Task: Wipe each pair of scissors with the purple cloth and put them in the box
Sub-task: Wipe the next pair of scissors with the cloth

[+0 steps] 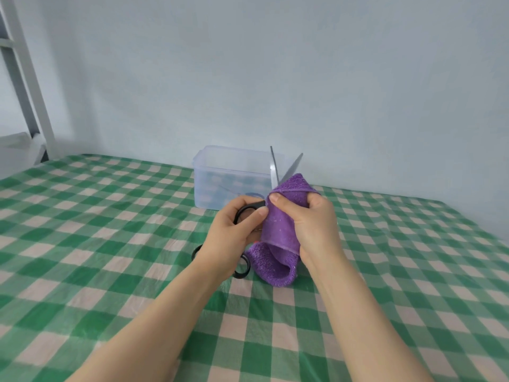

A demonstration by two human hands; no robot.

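One white frame (27, 78) stands upper left against a pale wall (358, 78); a green-checked tablecloth (110, 244) covers the surface. Mid-frame, the left hand (234, 232) grips the scissors (273, 172) by their black handle, with a second pair (248, 268) lying beneath. The blades part before the clear box (220, 166). The right hand (311, 224) curls round the purple cloth (278, 224) wrapping them.

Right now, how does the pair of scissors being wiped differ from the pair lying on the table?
The held scissors are raised, gripped at a handle by the left hand; the table scissors lie flat on the checked tablecloth. The held pair's open blades point up out of the purple cloth in the right hand; the table pair's blades are hidden. Both have black handles.
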